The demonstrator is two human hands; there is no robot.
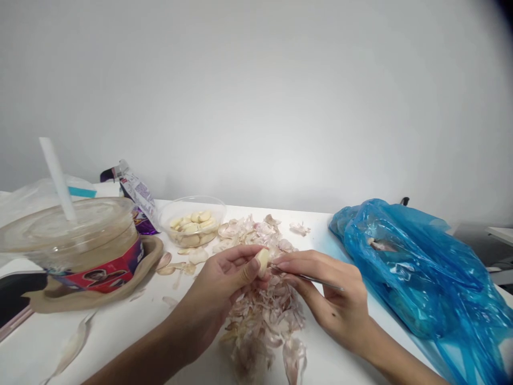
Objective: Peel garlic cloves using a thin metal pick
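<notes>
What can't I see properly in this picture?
All in the head view:
Most of what's inside the blue bag: hidden by crinkly plastic.
The tip of the metal tool: too small to make out among the right hand's fingers.
Part of the garlic clove: covered by the left hand.
The rest of the dark slab: cut off by the left edge.
Packet writing: too small.

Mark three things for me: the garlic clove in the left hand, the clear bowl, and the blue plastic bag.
Garlic clove (262,261): head view, middle of its pale side.
Clear bowl (164,223): head view, left wall.
Blue plastic bag (428,283): head view, middle of its crumpled side.
</notes>
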